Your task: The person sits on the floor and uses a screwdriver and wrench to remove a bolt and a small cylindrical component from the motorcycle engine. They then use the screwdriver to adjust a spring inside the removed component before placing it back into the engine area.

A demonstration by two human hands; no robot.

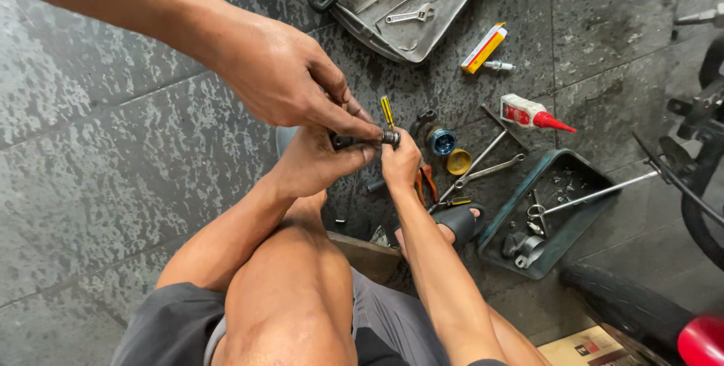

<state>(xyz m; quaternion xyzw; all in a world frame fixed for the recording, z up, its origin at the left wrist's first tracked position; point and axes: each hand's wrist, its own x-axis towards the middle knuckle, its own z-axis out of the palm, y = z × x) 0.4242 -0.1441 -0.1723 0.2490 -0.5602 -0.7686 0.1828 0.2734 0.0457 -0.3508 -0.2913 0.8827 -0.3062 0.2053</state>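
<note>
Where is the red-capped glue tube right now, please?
In the head view, the glue tube lies on the floor to the right of the hands, between the yellow box above and the dark tray below.

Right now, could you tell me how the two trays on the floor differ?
The grey tray at the top is pale and holds wrenches and pliers. The dark tray at the right is rectangular, near-black, and holds small metal parts, with a long rod across its rim. Both are open and sit on the floor.
</note>
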